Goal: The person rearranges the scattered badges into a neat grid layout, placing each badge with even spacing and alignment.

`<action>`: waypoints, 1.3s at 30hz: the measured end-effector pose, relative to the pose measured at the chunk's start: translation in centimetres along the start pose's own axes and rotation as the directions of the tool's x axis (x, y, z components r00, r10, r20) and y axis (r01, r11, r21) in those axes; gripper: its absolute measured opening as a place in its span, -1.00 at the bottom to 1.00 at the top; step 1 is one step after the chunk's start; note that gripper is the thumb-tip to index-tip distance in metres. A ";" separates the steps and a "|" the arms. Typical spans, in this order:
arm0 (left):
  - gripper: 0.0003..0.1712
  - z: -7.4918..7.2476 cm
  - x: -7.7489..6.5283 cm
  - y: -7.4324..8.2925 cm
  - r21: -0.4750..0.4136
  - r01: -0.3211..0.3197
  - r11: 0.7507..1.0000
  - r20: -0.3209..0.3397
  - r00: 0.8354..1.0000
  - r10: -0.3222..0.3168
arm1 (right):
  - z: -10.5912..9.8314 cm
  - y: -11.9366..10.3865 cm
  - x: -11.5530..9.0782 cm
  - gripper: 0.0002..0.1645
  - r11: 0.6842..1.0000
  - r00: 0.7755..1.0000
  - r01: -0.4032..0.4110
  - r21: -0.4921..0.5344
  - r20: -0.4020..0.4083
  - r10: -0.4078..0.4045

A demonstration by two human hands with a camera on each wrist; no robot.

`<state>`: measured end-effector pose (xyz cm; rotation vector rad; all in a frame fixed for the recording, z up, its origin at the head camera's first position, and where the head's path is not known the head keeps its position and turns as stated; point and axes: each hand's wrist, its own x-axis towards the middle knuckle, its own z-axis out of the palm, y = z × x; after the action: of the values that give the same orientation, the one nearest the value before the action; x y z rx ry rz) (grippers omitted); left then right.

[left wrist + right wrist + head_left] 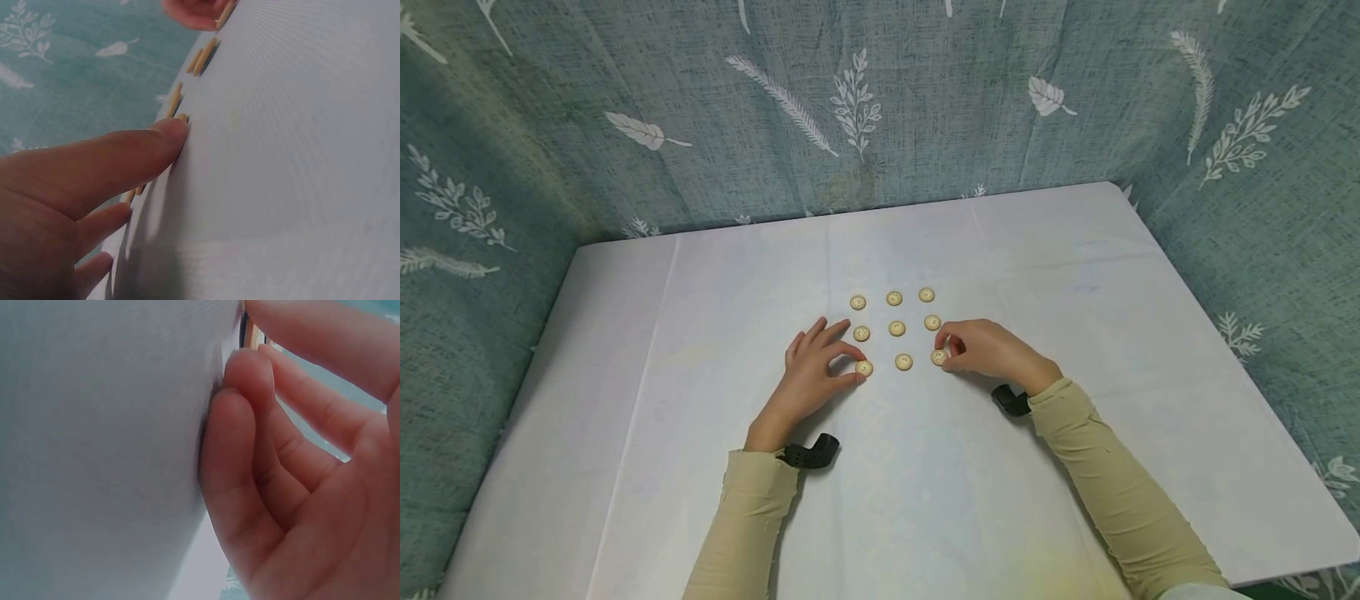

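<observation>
Small round pale wooden discs, button-like with darker rims and small dark marks, lie flat in three rows of three in the head view. My left hand (812, 367) pinches the near-left disc (864, 367) between thumb and index finger, its other fingers spread. At the near-right disc (939, 357), my right hand (988, 354) grips the edges with thumb and index finger. Between them sits the near-middle disc (903, 362), untouched. In the left wrist view the thumb (165, 134) covers most of the held disc. Curled fingers (228, 437) fill the right wrist view.
A white cloth-covered table (737, 292) extends around the discs. Green leaf-patterned curtains (925, 100) rise behind it and at both sides. Each wrist carries a black camera mount, such as the left one (812, 451), close over the cloth.
</observation>
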<state>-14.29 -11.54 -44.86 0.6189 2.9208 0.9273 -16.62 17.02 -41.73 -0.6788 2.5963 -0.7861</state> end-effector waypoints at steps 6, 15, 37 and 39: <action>-0.78 -0.1 0.1 0.0 -0.005 -0.010 1.000 -0.015 1.000 0.009 | 0.0 -0.1 0.1 -0.78 1.000 1.000 0.002 -0.010 -0.014 -0.002; -0.76 0.0 -0.3 0.1 0.007 0.014 1.000 0.013 1.000 -0.014 | 0.4 -0.1 -0.1 -0.80 1.000 1.000 -0.001 -0.006 -0.016 0.001; -0.77 -0.1 -0.1 0.1 0.005 0.022 1.000 0.019 1.000 -0.022 | 0.5 -0.2 0.0 -0.77 1.000 1.000 -0.004 -0.003 -0.020 0.004; -0.77 -0.1 -0.1 0.1 0.009 0.024 1.000 0.018 1.000 -0.024 | 0.5 -0.2 0.0 -0.77 1.000 1.000 -0.004 -0.005 -0.021 0.004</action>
<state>-14.19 -11.60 -44.74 0.5877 2.9107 0.9026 -16.32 16.65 -41.98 -0.6705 2.6188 -0.7899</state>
